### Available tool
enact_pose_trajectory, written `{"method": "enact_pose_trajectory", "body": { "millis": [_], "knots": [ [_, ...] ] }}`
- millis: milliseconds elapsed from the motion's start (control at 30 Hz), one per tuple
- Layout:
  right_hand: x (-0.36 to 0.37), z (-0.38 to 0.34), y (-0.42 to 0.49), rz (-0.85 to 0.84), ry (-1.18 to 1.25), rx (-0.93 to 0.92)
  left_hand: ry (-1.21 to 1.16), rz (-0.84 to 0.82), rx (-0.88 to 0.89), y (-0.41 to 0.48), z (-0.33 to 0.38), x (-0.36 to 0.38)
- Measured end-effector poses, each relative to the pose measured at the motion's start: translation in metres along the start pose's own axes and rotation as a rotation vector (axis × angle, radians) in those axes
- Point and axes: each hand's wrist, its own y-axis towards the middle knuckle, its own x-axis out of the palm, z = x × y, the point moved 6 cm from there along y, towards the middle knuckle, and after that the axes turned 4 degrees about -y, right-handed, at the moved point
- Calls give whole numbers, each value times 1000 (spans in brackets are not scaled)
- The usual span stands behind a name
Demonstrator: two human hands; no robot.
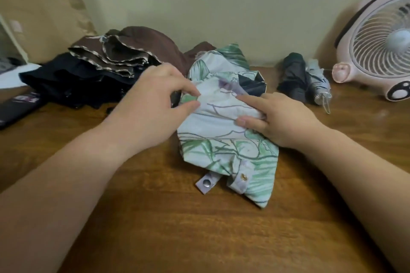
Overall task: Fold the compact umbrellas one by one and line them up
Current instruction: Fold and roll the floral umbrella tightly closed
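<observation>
A white umbrella with green leaf print (228, 139) lies loosely bunched in the middle of the wooden table (155, 217), its snap strap (206, 182) sticking out at the near end. My left hand (153, 104) pinches a fold of its fabric at the left edge between thumb and fingers. My right hand (277, 117) holds the fabric on the right side, index finger stretched over it and thumb under a fold. A brown umbrella (124, 52) and a black one (73, 79) lie unfolded at the back left. Two rolled umbrellas, dark (292, 75) and grey (318, 86), lie side by side at the back right.
A pink desk fan (377, 46) stands at the far right by the wall. A brown paper bag (42, 17) leans at the back left. A black sleeve-like case (20, 106) lies at the left edge.
</observation>
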Motion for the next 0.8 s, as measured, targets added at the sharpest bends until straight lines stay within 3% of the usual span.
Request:
{"method": "enact_pose_trajectory", "body": {
  "millis": [67,233,467,667,733,800],
  "knots": [
    [2,0,-1,-2,-12,-11,-82,84,-136,-22,7,-31],
    [8,2,7,4,-36,2,-316,-273,-480,-81,17,-10],
    [6,-3,0,29,12,13,-389,-73,-460,-85,15,22],
    [6,-2,0,58,22,10,-1465,-81,-725,-86,19,39],
    [6,-2,1,54,29,12,-1434,-43,-716,-88,18,40],
    [7,-3,2,52,14,-2,-1173,-19,-623,-91,19,38]
  ]
}}
